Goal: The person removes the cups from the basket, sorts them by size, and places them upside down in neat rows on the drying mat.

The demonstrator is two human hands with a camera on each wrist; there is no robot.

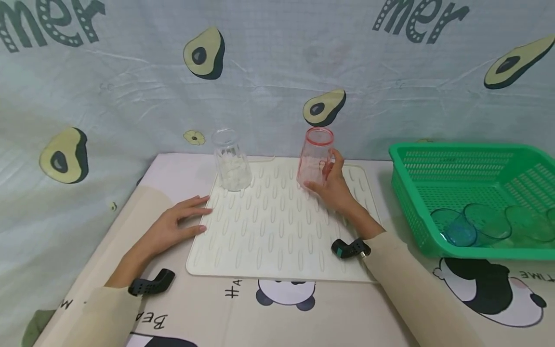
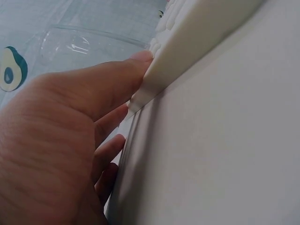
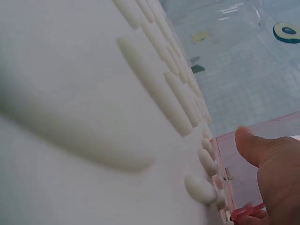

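A clear pink-tinted glass with a red ring at its top (image 1: 313,156) stands on the far right part of a white ridged mat (image 1: 260,241). My right hand (image 1: 333,188) grips its lower right side, thumb at the front and fingers curled behind. In the right wrist view the thumb lies against the pink wall, low over the mat's ridges. A colourless glass (image 1: 234,168) stands at the mat's far left corner, narrower end up. My left hand (image 1: 175,224) touches the mat's left edge with fingers extended; the left wrist view shows the thumb tip on that edge.
At the right stands a green perforated basket (image 1: 407,202) with several glasses in it, among them a blue one (image 1: 460,233). A hanging sheet (image 1: 269,72) with avocado prints closes off the back. The printed tablecloth (image 1: 234,313) shows in front of the mat.
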